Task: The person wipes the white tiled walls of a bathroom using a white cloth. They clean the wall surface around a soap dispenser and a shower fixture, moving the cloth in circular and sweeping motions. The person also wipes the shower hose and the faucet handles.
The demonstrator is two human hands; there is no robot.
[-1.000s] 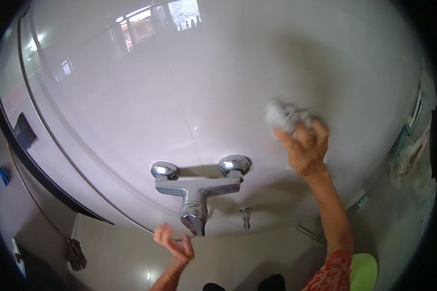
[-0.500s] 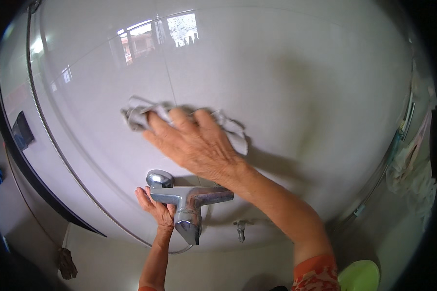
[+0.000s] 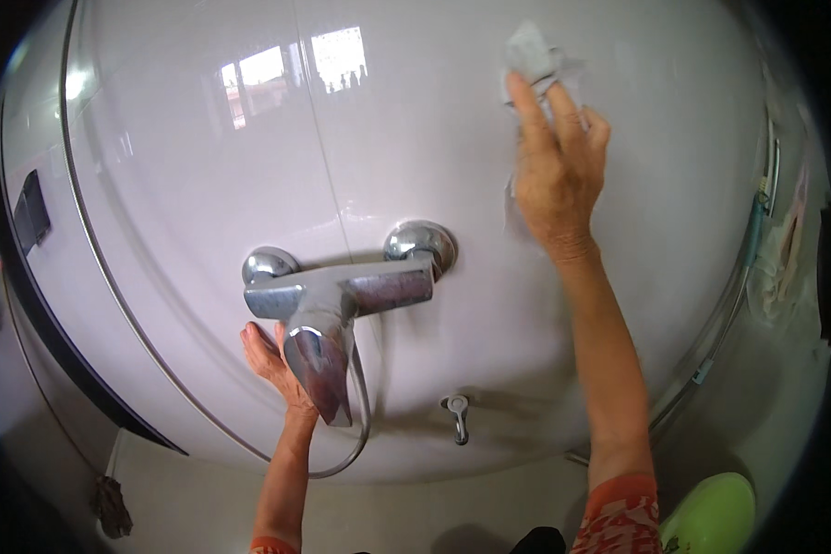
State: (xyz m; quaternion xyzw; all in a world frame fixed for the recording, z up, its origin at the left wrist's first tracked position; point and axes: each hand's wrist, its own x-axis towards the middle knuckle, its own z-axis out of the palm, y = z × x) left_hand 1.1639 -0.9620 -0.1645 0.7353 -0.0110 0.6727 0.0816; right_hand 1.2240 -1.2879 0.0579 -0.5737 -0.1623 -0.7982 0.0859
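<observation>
My right hand point(image 3: 560, 171) presses a crumpled pale grey cloth point(image 3: 531, 54) against the glossy white wall point(image 3: 434, 138), up and to the right of the chrome mixer tap point(image 3: 342, 294). The cloth bunches out beyond my fingertips, and part of it hangs beside my wrist. Under the tap's left end, my left hand point(image 3: 272, 367) rests on the wall with its fingers stretched and apart. The tap's lever hides part of that hand. Two round chrome wall flanges hold the tap, the right flange point(image 3: 420, 242) being the more exposed.
A metal shower hose point(image 3: 111, 282) loops down the left side to the tap. Below the tap, a small chrome valve point(image 3: 458, 420) sticks out of the wall. A green basin point(image 3: 711, 517) stands at lower right. Clear plastic bags point(image 3: 776, 277) hang far right.
My right hand has swept the cloth up and right across the wall, away from above the tap. My left hand stays by the tap. The view has shifted, uncovering the right flange.
</observation>
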